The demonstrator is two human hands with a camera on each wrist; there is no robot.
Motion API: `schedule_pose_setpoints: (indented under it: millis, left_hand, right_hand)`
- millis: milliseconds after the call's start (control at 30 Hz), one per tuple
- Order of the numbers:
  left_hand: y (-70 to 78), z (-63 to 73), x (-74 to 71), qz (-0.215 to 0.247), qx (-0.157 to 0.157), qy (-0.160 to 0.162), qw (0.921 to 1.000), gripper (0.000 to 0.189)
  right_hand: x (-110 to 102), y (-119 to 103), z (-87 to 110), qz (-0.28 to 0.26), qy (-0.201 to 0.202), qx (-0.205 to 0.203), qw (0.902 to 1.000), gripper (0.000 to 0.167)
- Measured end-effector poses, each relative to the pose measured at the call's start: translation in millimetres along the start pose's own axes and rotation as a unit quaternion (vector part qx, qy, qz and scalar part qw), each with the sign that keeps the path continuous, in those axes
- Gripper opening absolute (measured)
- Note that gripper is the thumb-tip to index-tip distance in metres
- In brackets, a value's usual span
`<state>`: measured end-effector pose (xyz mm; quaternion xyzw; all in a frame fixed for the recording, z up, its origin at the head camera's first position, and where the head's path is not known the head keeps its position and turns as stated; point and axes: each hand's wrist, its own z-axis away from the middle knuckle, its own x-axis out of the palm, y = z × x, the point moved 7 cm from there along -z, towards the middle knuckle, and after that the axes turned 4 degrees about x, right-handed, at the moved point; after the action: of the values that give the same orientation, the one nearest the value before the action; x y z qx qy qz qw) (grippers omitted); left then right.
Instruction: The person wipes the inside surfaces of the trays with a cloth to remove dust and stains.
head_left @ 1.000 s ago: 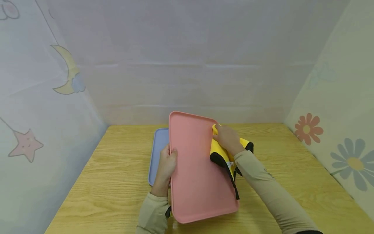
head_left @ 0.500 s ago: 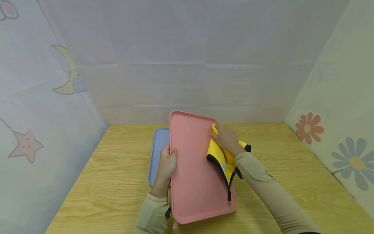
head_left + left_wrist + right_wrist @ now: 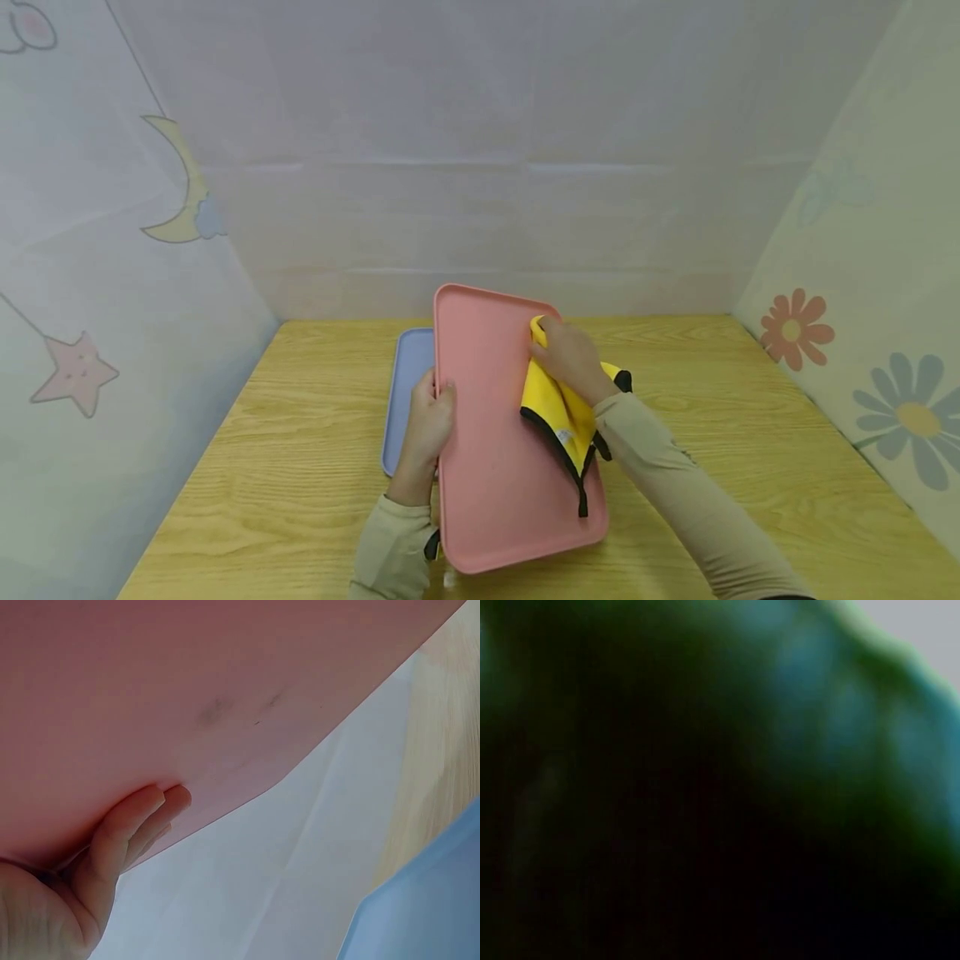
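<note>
Tray in pink (image 3: 487, 467), probably light, stiff and slick, tilts above the table (image 3: 300, 400), best held by the edge the left hand (image 3: 429, 421) grips, the right hand (image 3: 573, 357) clutching limp cloth (image 3: 553, 404) over it.

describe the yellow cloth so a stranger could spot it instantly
At the wooden table, find the tilted pink tray. In front, the right hand grips the yellow cloth. Unlike that tray and the blue tray beyond, it hangs in folds with black edging.

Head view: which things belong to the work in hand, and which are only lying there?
In use:
pink tray, held by the left hand
yellow cloth, held by the right hand

Apparently just lying there:
blue tray, on the table
</note>
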<state>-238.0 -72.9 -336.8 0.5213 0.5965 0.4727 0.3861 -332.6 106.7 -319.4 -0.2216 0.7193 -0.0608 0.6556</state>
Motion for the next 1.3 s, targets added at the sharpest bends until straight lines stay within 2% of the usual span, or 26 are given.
schedule_pose_setpoints:
  millis: [333,533,933,1167,1300]
  left_hand:
    - [-1.6,-1.8,-1.6,-0.012,0.006,0.008,0.9999,0.036]
    - [-4.2,-3.9,-2.9,-0.018,0.000,0.013,0.9998,0.038]
    - [-3.0,-6.3,-2.5,-0.022,0.007,0.002,0.9997,0.041]
    - [-7.3,-5.1,0.3,0.004,-0.019,-0.005,0.9998,0.043]
    - [-6.6,-4.6,1.0,0.003,-0.014,-0.006,0.9999,0.044]
  right_hand:
    - [2,-25,3.2,-0.004,-0.009,-0.014,0.9999,0.038]
    - [0,-43,5.4,0.000,-0.009,-0.022,0.9997,0.039]
    - [-3,-87,12.2,0.003,0.007,-0.065,0.9979,0.038]
    - [-3,-110,19.5,0.012,0.012,-0.098,0.9951,0.036]
    - [-4,-118,23.8,0.025,0.018,-0.116,0.9928,0.035]
